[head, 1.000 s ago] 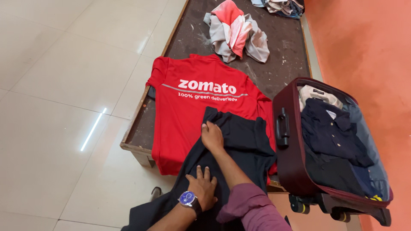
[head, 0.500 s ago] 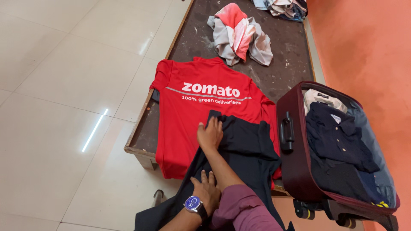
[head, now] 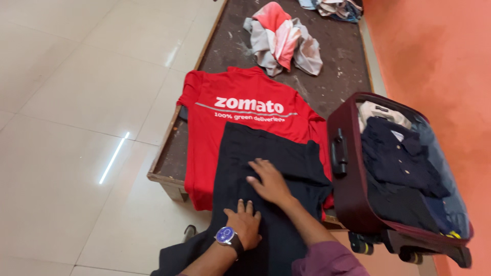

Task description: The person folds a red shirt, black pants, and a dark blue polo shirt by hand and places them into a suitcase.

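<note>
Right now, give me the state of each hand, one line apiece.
Left hand: open, palm flat on the black garment, holding nothing.
Right hand: open, fingers spread, pressed flat on the same garment, holding nothing.

left hand (head: pixel 244 225) flat (watch on wrist), right hand (head: pixel 271 181) spread

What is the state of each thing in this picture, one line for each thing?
Black garment: spread flat over the red shirt.
Red shirt: laid flat, back side up.
Suitcase: open, filled with folded clothes.
Crumpled cloth: bunched, unfolded.
Left hand: flat on the garment.
Right hand: flat, fingers spread.
</note>
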